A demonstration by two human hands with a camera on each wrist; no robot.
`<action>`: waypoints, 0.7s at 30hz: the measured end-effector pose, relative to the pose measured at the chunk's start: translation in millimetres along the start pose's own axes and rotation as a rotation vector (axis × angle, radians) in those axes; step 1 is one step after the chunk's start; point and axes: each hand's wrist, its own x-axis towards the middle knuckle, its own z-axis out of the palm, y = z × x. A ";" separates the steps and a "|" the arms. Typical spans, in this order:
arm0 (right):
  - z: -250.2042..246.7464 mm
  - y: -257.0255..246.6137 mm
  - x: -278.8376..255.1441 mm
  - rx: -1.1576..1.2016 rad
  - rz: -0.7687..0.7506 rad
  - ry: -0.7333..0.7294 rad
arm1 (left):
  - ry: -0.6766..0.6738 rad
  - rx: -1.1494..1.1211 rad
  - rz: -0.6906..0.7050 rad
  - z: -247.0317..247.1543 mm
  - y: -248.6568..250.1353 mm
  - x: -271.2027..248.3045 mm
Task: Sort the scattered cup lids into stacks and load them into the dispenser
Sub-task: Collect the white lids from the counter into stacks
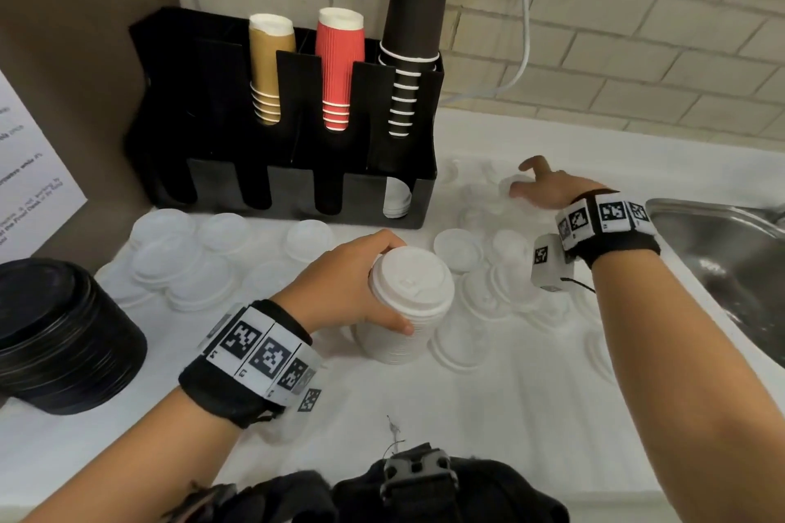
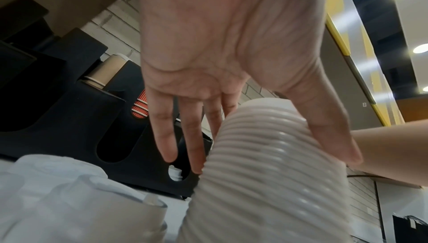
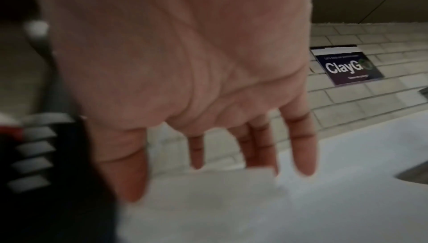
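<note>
Your left hand (image 1: 352, 284) grips a tall white lid stack (image 1: 403, 310), right hand (image 1: 548, 189) spread empty over loose lids (image 1: 458, 248) at frame centre; dispenser (image 1: 293, 132) mostly unloaded.

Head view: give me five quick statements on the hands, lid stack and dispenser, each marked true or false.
1. The left hand grips the white lid stack. True.
2. The right hand holds a red cup. False: it reaches with open fingers over loose clear lids on the counter and holds nothing.
3. The black dispenser carries three cup stacks: tan, red and black. True.
4. All four front slots of the dispenser are full of lids. False: only the rightmost slot shows white lids; the others look dark.
5. A stack of black lids sits at the left edge. True.
</note>
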 end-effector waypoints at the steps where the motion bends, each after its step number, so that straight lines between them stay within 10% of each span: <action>1: -0.2 -3.4 -15.1 0.051 -0.074 -0.014 | 0.005 0.000 0.006 1.5 -0.1 -0.5; 9: 46.1 -26.0 -132.0 0.555 -0.663 -0.021 | 0.040 -0.033 0.036 5.8 -1.5 -3.6; 21: 73.6 -40.4 -155.7 0.472 -0.781 0.014 | 0.078 -0.079 0.007 10.0 -1.7 -6.9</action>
